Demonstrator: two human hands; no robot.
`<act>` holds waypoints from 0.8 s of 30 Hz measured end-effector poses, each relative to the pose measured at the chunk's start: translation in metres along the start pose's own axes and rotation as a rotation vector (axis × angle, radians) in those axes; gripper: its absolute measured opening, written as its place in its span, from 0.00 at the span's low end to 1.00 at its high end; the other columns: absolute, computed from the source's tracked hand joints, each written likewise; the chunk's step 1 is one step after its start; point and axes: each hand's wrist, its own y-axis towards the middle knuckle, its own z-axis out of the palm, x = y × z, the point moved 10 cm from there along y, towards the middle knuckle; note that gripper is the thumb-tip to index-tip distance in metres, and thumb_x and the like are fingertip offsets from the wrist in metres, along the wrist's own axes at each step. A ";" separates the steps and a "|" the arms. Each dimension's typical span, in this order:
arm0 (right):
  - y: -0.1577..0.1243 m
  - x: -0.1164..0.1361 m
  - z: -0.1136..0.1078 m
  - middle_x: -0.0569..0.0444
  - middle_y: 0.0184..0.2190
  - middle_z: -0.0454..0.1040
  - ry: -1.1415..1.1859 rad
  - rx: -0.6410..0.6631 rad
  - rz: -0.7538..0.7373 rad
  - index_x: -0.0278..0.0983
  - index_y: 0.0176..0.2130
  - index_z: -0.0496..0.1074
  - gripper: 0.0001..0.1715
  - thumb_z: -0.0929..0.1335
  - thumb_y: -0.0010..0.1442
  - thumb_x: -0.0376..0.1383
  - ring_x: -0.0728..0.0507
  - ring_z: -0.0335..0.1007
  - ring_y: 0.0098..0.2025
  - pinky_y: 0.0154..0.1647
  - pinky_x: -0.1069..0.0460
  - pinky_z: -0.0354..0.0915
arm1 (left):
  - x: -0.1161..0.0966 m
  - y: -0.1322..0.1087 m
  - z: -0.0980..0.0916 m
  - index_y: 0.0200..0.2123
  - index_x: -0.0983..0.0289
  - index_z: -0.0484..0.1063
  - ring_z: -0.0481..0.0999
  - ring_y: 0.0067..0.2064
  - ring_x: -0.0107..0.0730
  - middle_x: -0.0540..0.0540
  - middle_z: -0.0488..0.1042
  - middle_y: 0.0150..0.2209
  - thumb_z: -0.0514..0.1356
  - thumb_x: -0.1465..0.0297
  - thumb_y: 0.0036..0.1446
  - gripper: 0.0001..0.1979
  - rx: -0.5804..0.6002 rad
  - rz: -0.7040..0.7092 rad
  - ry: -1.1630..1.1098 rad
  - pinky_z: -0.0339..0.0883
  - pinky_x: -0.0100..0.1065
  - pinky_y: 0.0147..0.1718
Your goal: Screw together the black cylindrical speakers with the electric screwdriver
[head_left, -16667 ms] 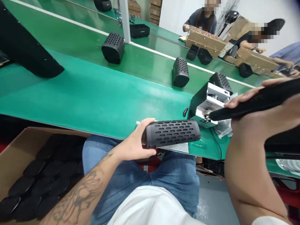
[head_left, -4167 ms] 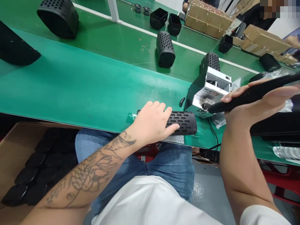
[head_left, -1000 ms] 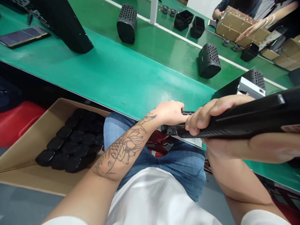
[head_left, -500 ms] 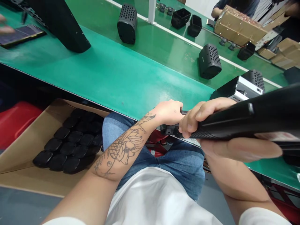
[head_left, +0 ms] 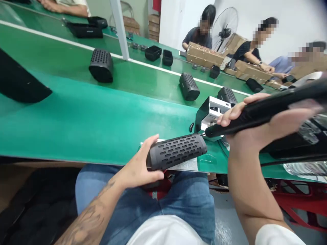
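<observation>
My left hand (head_left: pixel 136 172) grips the left end of a dark grey speaker housing (head_left: pixel 178 149), thumb below and fingers above. The housing lies on its side at the bench's front edge, slotted grille upward. In my right hand (head_left: pixel 258 136) is a black electric screwdriver (head_left: pixel 276 107), fingers wrapped round its body. Its bit points left, at the right end of the housing; whether it touches a screw I cannot tell. A pale pad (head_left: pixel 187 165) shows partly under the housing. Just behind the tool's tip stands a black and white box (head_left: pixel 204 114).
Several upright speakers (head_left: pixel 189 86) stand on the green conveyor (head_left: pixel 143 80) beyond the bench. A white post (head_left: pixel 120 30) rises from its far rail. Left is a tall black panel (head_left: pixel 20 80). A small black piece (head_left: pixel 191 127) lies beside the box. Co-workers handle cardboard boxes (head_left: pixel 204 56) across.
The view has swung up and to the right. The screwdriver has drawn back from between my hands to the housing's right end. The housing, mostly hidden before, now shows its grille.
</observation>
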 end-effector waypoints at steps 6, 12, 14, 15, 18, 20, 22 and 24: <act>0.012 -0.054 -0.084 0.57 0.23 0.68 -0.117 -0.353 -0.101 0.45 0.37 0.76 0.24 0.74 0.65 0.61 0.43 0.68 0.24 0.24 0.48 0.65 | 0.015 -0.019 0.004 0.71 0.50 0.60 0.77 0.70 0.56 0.60 0.72 0.70 0.75 0.59 0.53 0.45 -0.135 -0.001 0.076 0.73 0.57 0.71; 0.002 -0.083 -0.098 0.58 0.22 0.69 -0.102 -0.347 -0.040 0.44 0.35 0.73 0.29 0.72 0.61 0.65 0.44 0.67 0.20 0.21 0.48 0.64 | 0.039 -0.013 -0.026 0.73 0.50 0.61 0.82 0.64 0.58 0.58 0.75 0.66 0.75 0.55 0.51 0.49 -0.335 -0.173 0.051 0.80 0.57 0.65; -0.001 -0.085 -0.098 0.58 0.22 0.69 -0.067 -0.337 -0.020 0.43 0.34 0.74 0.29 0.74 0.59 0.64 0.43 0.68 0.20 0.21 0.47 0.66 | 0.038 0.005 -0.049 0.74 0.52 0.60 0.81 0.64 0.56 0.59 0.74 0.66 0.75 0.55 0.53 0.49 -0.427 -0.205 0.083 0.79 0.55 0.66; -0.003 -0.084 -0.097 0.57 0.22 0.70 -0.047 -0.331 -0.010 0.43 0.34 0.75 0.29 0.74 0.59 0.64 0.43 0.68 0.20 0.21 0.47 0.67 | 0.036 0.019 -0.059 0.74 0.53 0.59 0.81 0.64 0.55 0.60 0.73 0.67 0.75 0.55 0.54 0.49 -0.467 -0.208 0.102 0.78 0.54 0.66; -0.008 -0.080 -0.096 0.55 0.21 0.70 0.019 -0.319 0.016 0.41 0.35 0.78 0.32 0.75 0.57 0.66 0.42 0.69 0.19 0.21 0.47 0.68 | 0.035 0.080 -0.080 0.76 0.55 0.57 0.79 0.66 0.54 0.62 0.71 0.70 0.76 0.55 0.56 0.51 -0.576 -0.189 0.129 0.74 0.52 0.69; -0.011 -0.076 -0.095 0.55 0.22 0.72 0.071 -0.307 0.040 0.40 0.37 0.79 0.37 0.77 0.54 0.69 0.42 0.70 0.20 0.21 0.46 0.69 | 0.040 0.126 -0.091 0.74 0.57 0.60 0.79 0.66 0.55 0.63 0.72 0.68 0.80 0.58 0.49 0.54 -0.720 -0.186 0.110 0.72 0.53 0.70; -0.013 -0.070 -0.096 0.55 0.23 0.73 0.120 -0.292 0.053 0.41 0.39 0.79 0.42 0.75 0.52 0.75 0.41 0.71 0.20 0.22 0.45 0.72 | 0.048 0.178 -0.093 0.74 0.59 0.61 0.75 0.70 0.56 0.64 0.71 0.69 0.81 0.60 0.48 0.54 -0.796 -0.197 0.111 0.68 0.52 0.73; -0.016 -0.065 -0.101 0.55 0.24 0.75 0.177 -0.298 0.055 0.43 0.41 0.80 0.45 0.70 0.54 0.79 0.42 0.73 0.21 0.26 0.43 0.77 | 0.055 0.228 -0.090 0.75 0.60 0.58 0.71 0.73 0.54 0.65 0.69 0.70 0.80 0.61 0.50 0.54 -0.842 -0.237 0.117 0.65 0.50 0.75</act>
